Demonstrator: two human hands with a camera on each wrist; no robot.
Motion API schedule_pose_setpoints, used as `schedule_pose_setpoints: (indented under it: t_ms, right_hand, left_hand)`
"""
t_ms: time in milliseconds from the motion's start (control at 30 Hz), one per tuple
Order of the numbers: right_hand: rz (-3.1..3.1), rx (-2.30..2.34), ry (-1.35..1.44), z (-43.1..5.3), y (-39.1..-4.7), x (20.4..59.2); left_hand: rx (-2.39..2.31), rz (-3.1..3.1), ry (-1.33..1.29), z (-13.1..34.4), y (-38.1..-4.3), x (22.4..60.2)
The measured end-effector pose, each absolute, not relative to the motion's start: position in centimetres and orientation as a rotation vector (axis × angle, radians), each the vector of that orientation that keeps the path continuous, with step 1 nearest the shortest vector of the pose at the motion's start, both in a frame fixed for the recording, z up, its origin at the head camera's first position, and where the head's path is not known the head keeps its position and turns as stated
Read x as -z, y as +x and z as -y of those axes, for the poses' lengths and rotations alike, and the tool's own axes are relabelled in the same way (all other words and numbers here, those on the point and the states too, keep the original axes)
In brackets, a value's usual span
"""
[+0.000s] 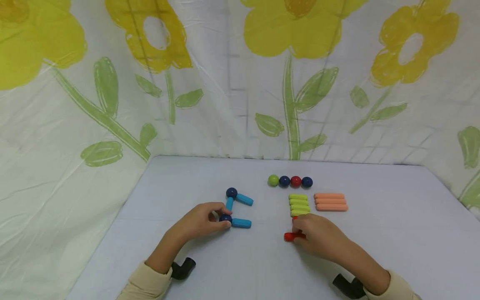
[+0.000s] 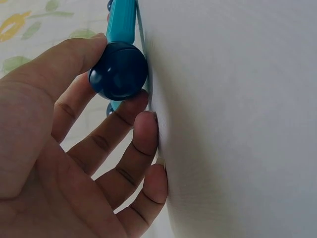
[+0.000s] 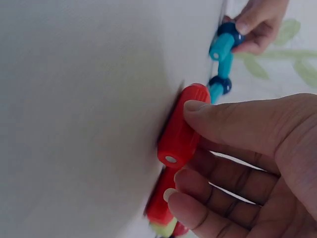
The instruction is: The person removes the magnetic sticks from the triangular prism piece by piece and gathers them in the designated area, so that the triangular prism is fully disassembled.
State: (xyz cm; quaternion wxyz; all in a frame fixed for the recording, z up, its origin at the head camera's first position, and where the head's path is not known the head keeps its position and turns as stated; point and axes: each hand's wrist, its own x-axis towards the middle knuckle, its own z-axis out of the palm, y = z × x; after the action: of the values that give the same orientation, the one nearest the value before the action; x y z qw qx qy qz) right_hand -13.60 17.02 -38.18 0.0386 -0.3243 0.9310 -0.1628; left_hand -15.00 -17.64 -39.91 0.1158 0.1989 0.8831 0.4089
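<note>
My left hand (image 1: 204, 218) pinches a dark blue ball (image 2: 119, 72) between thumb and fingers. A light blue stick (image 1: 241, 223) extends right from that ball. Another light blue stick (image 1: 229, 203) runs from it to a second dark blue ball (image 1: 231, 193) farther back, which carries its own blue stick (image 1: 245, 200) angled right. On the right side, my right hand (image 1: 322, 235) holds a red stick (image 3: 181, 126) between thumb and fingers, low over the table. A second red stick (image 3: 161, 201) lies just beyond it, beside the hand's other fingers and partly hidden in the head view.
Several yellow-green sticks (image 1: 298, 203) lie stacked side by side behind the right hand. To their right are three orange sticks (image 1: 331, 201). A row of balls, one green (image 1: 273, 180), two dark blue and one red (image 1: 296, 181), sits farther back on the white table (image 1: 180, 179).
</note>
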Motion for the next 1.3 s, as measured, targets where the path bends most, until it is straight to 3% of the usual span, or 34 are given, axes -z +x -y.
schedule_pose_setpoints:
  t_ms: [400,1300]
  right_hand:
    - [-3.016,0.408,-0.830,-19.3,-14.0,38.3]
    - [-3.036,0.447,-0.898,-18.9,-15.0,38.5]
  left_hand:
    - [-1.198,-2.587,0.568,17.6,-14.8,39.7]
    - [-1.186,-2.606,0.569,17.6,-14.9,39.9]
